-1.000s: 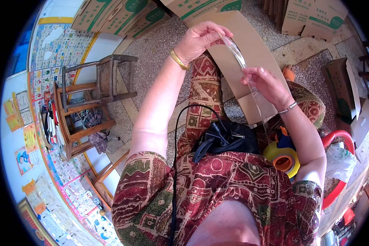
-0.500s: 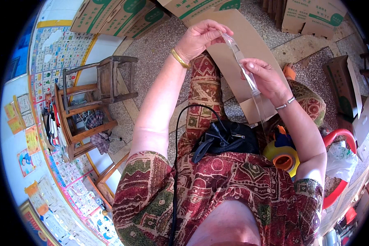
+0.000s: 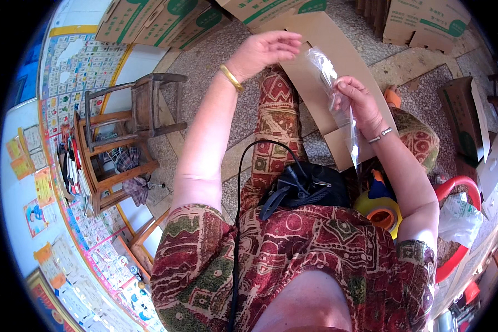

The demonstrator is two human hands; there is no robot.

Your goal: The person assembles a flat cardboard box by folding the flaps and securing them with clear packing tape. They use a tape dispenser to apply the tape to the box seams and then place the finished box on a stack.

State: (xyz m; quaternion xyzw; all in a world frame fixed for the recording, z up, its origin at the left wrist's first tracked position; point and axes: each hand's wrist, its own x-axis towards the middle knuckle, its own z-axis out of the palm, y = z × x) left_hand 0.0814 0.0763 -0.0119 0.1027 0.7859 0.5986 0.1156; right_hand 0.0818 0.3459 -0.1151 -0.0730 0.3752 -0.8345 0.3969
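Observation:
My right hand pinches a strip of clear packing tape between thumb and fingers. The strip's free end curls up and away past the fingertips, and its other end runs down toward a yellow and blue tape dispenser with an orange hub, beside my lap. My left hand is held up with its fingers stretched out and nothing in it, apart from the tape. Below both hands lies a flat brown cardboard piece across my legs and the floor.
Stacked cardboard boxes with green print stand along the far side, and more cardboard at far right. A wooden chair is at the left. A black pouch sits in my lap. A red-rimmed tub with a white bag is at right.
My left hand has let go of the tape's end and drawn a little to the left, its fingers opening. The freed end has curled while my right hand keeps its hold.

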